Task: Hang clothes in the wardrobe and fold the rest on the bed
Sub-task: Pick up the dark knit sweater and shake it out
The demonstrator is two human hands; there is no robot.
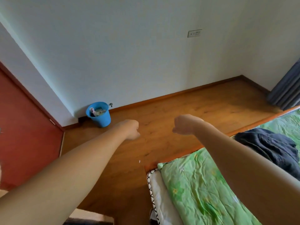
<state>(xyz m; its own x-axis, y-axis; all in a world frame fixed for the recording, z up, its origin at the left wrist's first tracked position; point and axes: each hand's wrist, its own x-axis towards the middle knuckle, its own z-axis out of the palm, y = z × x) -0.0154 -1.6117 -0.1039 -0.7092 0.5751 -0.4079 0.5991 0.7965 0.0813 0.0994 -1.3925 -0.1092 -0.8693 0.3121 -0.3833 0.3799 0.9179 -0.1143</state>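
Note:
Both my arms stretch out in front of me over the wooden floor. My left hand point(132, 129) is bent down at the wrist with its fingers curled under, holding nothing that I can see. My right hand point(182, 125) is curled the same way a short gap to its right, also with nothing visible in it. A dark navy garment point(269, 146) lies crumpled on the bed, to the right of my right forearm. The bed point(199, 189) has a wrinkled green flowered sheet and fills the lower right. No wardrobe is in view.
A blue bucket point(99, 115) with scraps inside stands by the wall corner at the left. A red-brown door point(24, 127) lies at far left. Grey curtains point(287, 91) hang at the right edge. A wall socket point(194, 33) sits high on the white wall.

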